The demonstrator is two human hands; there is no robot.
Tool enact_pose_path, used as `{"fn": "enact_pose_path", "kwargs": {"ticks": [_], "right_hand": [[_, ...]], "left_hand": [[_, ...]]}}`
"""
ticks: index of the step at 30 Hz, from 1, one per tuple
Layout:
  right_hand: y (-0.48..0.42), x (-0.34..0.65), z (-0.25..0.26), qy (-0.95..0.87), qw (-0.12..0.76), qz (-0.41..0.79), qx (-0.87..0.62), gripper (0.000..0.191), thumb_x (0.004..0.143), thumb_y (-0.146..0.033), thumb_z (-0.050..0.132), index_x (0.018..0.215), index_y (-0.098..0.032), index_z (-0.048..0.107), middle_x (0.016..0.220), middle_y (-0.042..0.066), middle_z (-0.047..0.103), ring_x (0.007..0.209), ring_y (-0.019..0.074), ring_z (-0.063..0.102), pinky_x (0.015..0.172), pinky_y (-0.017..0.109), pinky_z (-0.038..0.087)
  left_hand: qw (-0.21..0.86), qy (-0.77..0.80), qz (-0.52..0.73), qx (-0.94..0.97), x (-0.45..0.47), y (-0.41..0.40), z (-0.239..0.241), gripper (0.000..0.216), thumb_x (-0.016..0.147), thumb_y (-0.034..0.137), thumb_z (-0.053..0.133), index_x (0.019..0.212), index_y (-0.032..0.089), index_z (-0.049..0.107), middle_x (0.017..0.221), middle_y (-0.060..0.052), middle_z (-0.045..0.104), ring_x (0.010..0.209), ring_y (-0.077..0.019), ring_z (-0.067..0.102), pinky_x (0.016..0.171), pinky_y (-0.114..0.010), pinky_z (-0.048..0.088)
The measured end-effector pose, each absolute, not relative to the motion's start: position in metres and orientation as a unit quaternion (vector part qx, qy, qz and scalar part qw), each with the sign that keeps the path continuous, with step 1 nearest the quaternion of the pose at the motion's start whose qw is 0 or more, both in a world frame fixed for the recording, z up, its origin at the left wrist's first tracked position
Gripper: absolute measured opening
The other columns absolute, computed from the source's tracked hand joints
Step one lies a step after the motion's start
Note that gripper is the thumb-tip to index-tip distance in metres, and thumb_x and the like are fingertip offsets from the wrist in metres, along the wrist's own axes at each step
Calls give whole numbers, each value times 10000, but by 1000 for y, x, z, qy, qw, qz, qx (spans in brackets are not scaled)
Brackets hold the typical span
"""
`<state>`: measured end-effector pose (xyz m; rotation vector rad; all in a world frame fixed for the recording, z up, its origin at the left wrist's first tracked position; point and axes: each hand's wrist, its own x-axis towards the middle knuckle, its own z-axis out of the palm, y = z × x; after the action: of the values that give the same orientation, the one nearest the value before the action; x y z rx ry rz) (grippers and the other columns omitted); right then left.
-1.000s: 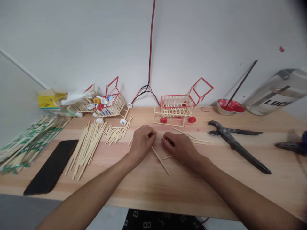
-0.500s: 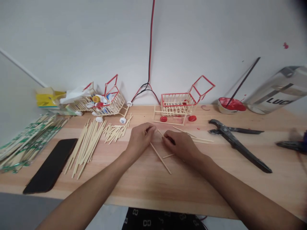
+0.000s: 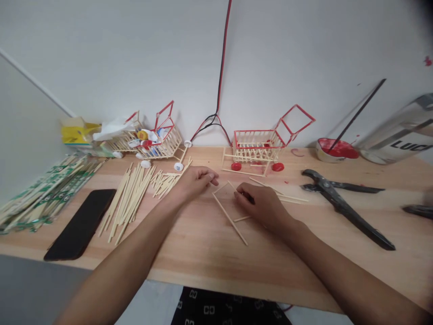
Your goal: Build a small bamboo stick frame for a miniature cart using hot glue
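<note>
Two thin wooden sticks meet at a corner on the tabletop between my hands; the long stick (image 3: 230,219) slants toward me. A further stick runs from the far end under the curled fingers of my right hand (image 3: 260,201), which is closed on it. Another short stick (image 3: 241,219) sticks out below that palm. My left hand (image 3: 198,180) hovers just left of the corner, fingers loosely stretched and holding nothing. Behind, a small stick-built shopping cart (image 3: 255,146) with red rims and red wheels stands by the wall.
Loose sticks (image 3: 130,198), shorter cut pieces (image 3: 164,184), a black phone (image 3: 81,225) and wrapped chopsticks (image 3: 50,194) lie left. Filled model carts (image 3: 162,144) stand behind them. Right are pliers (image 3: 341,198), a bowl of red paint (image 3: 336,151) and a clear bottle (image 3: 399,133).
My left hand has drawn away from the sticks' corner and loosened its fingers. My right hand stays over the sticks. The whole view has shifted slightly.
</note>
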<state>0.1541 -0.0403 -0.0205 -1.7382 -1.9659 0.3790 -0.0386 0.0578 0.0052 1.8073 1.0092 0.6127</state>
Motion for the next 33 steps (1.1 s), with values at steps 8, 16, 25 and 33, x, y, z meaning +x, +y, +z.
{"fn": "enact_pose_path", "kwargs": {"ticks": [8,16,25,33], "right_hand": [[-44,156,-18,-715,267,136,-631,201,875,-311,475,749,-195,581,619,-23,567,560,106,451,556,245,271],[-47,156,-13,-694,303,132,-640,205,879,-321,476,764,-186,579,623,-22,571,546,99,461,555,229,303],[-48,156,-12,-677,332,125,-644,208,886,-331,475,788,-187,588,606,-25,561,530,97,454,548,227,310],[-51,155,-8,-672,369,114,-632,200,887,-322,480,772,-181,561,592,-34,533,513,87,432,544,219,323]], "left_hand": [[579,381,192,695,-46,57,8,369,807,417,587,979,109,696,864,-108,710,640,-102,550,538,-202,369],[648,352,157,657,-49,51,25,392,768,343,657,1094,126,643,909,-117,708,586,-77,569,528,-199,410],[681,347,192,615,-41,47,14,331,646,199,758,950,111,661,843,-95,722,629,-96,627,563,-199,455],[644,334,243,643,-40,41,25,355,669,199,753,1002,127,655,840,-85,730,746,-142,671,647,-233,486]]}}
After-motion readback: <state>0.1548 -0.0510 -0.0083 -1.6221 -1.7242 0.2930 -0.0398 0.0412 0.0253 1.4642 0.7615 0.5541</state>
